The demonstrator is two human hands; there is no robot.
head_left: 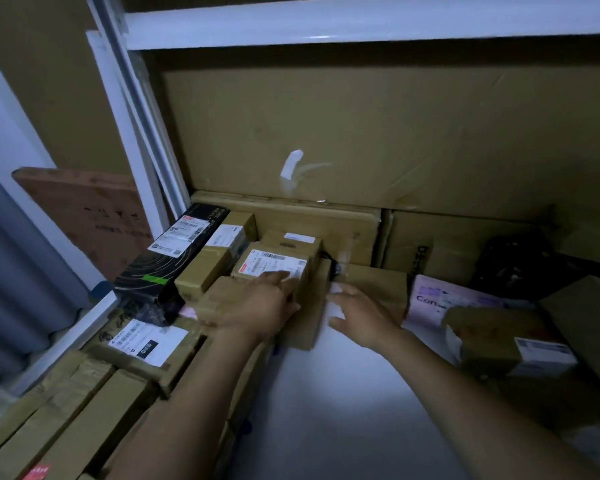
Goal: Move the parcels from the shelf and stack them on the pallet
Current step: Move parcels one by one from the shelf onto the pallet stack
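Several brown parcels lie on the white shelf (326,393). A small cardboard parcel with a white label (274,263) sits on top of a flat brown box (312,317). My left hand (260,306) rests on this small parcel's near edge, fingers stretched over the label. My right hand (357,313) hovers just to its right with fingers spread, beside the flat box, holding nothing. Another labelled small parcel (293,242) stands just behind the first.
A long black box (174,258) and a long brown box (215,254) lie at the left. More parcels (84,393) fill the near left. A pink box (444,299) and a taped parcel (492,337) sit right. A big cardboard sheet (378,133) backs the shelf.
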